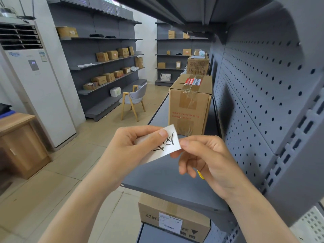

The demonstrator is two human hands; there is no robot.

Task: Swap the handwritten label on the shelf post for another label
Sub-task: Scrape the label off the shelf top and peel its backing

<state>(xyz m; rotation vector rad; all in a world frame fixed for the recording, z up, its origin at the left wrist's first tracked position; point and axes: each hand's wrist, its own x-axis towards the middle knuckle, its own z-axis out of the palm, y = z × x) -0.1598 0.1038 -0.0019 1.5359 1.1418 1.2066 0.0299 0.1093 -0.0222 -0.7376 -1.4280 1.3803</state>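
We pinch the handwritten label (167, 144) between both hands — left hand (129, 148), right hand (203, 158) — apparently peeling it; next, press it squarely onto the shelf post (296, 155).

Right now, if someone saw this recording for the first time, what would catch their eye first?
First, the white handwritten label at centre frame, pinched between the left hand and the right hand above the grey shelf. Next, the taped cardboard box standing on that shelf just behind the label, red print on its front. On the right, the grey pegboard panel and the slotted shelf post fill the frame.
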